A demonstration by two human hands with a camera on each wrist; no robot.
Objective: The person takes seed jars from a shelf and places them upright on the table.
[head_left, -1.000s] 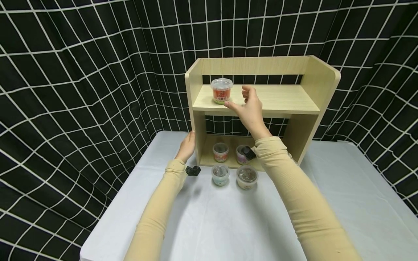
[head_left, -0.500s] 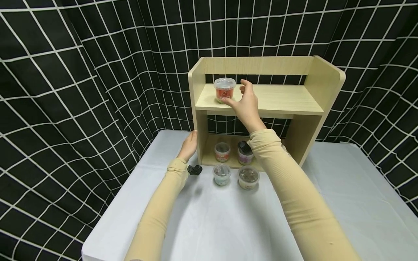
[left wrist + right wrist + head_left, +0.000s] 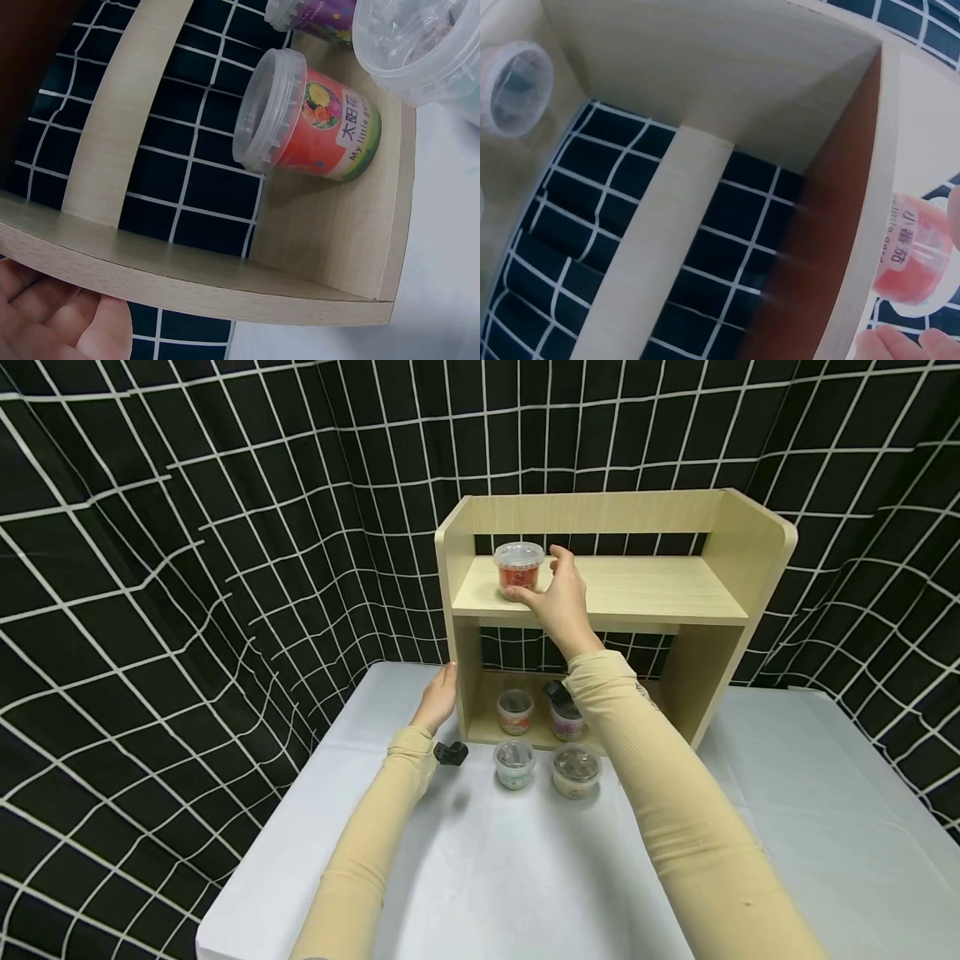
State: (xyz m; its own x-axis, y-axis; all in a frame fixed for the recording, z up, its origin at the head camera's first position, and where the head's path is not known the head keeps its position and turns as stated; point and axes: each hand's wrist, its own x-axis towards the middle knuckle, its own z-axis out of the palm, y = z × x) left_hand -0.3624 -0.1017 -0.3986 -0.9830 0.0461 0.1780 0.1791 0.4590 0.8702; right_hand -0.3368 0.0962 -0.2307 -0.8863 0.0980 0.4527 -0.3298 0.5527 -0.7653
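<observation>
The red tub (image 3: 520, 577) stands upright at the far left of the upper shelf (image 3: 652, 583), just left of the nearer right hand (image 3: 564, 607): thumb across its near side, fingers loosely parted. The left hand (image 3: 437, 697), straight-fingered, lies lower, outside the left panel (image 3: 467, 652).

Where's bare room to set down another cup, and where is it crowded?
Free: the upper board between the right hand and right panel; the tabletop between the sleeves, in front of the pale blue cup and cream cup. Crowded: around those two, with the orange cup and purple cup close behind on the lower board.
</observation>
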